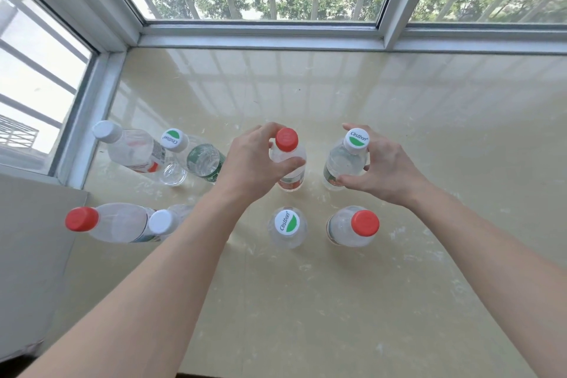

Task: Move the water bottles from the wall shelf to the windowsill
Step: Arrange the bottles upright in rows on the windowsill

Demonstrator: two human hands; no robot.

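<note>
Several clear water bottles stand upright in two rows on the cream windowsill (337, 301). My left hand (254, 159) is wrapped around the shoulder of a red-capped bottle (287, 139) in the back row. My right hand (383, 169) grips a bottle with a white and green cap (356, 140) beside it. In front of these stand a white-and-green-capped bottle (287, 222) and a red-capped bottle (365, 223). Further left are a white-capped bottle (107, 131), a green-labelled bottle (175, 140), another red-capped bottle (82, 219) and a white-capped bottle (160, 222). The wall shelf is out of view.
A grey metal window frame (260, 37) runs along the back and left of the sill, with vertical bars and trees outside. A grey wall edge (33, 239) borders the sill at the lower left. The sill stretches to the right and toward me.
</note>
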